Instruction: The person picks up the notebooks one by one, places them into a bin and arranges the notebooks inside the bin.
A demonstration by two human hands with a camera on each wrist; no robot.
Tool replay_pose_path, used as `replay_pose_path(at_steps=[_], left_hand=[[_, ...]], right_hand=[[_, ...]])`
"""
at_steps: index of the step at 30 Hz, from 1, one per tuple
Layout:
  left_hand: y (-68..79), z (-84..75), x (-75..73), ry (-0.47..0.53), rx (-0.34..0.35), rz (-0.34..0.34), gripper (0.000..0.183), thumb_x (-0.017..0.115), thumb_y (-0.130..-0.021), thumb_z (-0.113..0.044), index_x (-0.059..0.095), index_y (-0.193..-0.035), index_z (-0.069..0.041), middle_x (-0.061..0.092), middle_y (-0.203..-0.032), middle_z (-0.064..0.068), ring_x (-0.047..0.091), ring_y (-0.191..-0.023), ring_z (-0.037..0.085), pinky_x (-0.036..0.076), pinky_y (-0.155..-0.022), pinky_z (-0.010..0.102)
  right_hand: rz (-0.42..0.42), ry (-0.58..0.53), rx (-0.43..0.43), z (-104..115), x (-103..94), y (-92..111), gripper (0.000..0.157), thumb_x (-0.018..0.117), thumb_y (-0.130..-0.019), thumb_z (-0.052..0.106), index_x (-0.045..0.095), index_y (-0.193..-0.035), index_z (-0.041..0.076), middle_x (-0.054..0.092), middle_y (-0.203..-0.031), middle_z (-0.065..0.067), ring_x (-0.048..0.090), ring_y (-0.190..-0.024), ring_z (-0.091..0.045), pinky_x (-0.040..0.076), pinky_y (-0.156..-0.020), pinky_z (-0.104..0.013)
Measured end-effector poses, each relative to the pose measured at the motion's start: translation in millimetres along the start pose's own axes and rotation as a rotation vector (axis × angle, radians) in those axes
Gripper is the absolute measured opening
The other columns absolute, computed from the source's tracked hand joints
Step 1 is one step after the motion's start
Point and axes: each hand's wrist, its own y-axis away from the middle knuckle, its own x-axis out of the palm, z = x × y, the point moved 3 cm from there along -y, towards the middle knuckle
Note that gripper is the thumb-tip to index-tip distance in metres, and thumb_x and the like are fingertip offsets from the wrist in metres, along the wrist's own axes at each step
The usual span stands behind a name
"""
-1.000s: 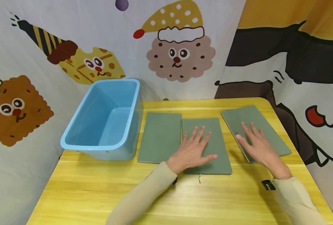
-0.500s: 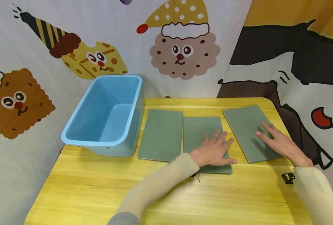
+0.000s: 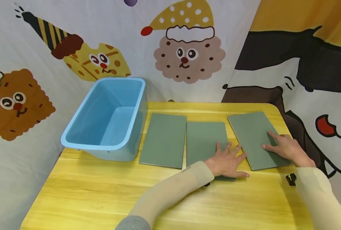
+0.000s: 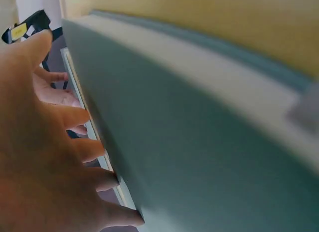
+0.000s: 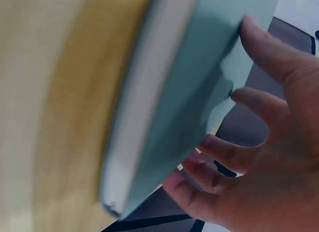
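Three grey-green notebooks lie on the table: a left notebook (image 3: 163, 140), a middle notebook (image 3: 200, 137) and a slanted right notebook (image 3: 249, 137). My left hand (image 3: 226, 163) is over the middle one's lower right part, fingers spread. In the left wrist view its fingertips (image 4: 112, 182) reach the cover's far edge. My right hand (image 3: 291, 148) is at the right notebook's right edge. Thumb (image 5: 264, 47) and index finger lie over or against the cover, and the other fingers (image 5: 199, 174) extend past the edge. Pale page edges show in both wrist views.
A blue plastic tub (image 3: 127, 140) stands at the table's back left, beside the left notebook. The yellow wood-grain table (image 3: 101, 188) ends at the right near my right arm. A cartoon-printed cloth (image 3: 187, 91) hangs behind the table.
My left hand has slid rightward across the middle notebook to its right side. My right hand has moved from the right notebook's lower middle to its right edge. The notebooks stay about where they were.
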Motion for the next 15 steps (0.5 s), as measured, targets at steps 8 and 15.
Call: replay_pose_path(at_steps=[8,15], left_hand=[[1.5,4.3,-3.6,0.022,0.025,-0.044,0.084,0.034,-0.092,-0.086,0.025,-0.163,-0.044,-0.009,-0.174,-0.007,0.005,-0.159,0.026,0.019,-0.121,0.062],[7.0,11.1,2.7,0.076,0.062,-0.003,0.085,0.034,-0.093,-0.084,0.024,-0.164,-0.039,-0.008,-0.171,-0.017,0.0,-0.16,0.021,0.01,-0.123,0.063]], right_hand=[[0.093,-0.103,-0.003,-12.3,-7.3,-6.9,0.118,0.071,-0.093,0.058,-0.005,-0.16,-0.003,0.007,-0.136,-0.059,0.028,-0.117,-0.071,0.035,-0.092,-0.079],[0.181,-0.24,-0.072,-18.4,-1.5,-0.8,0.118,0.075,-0.095,0.044,-0.012,-0.161,0.002,0.001,-0.154,-0.051,0.019,-0.135,-0.072,0.03,-0.1,-0.081]])
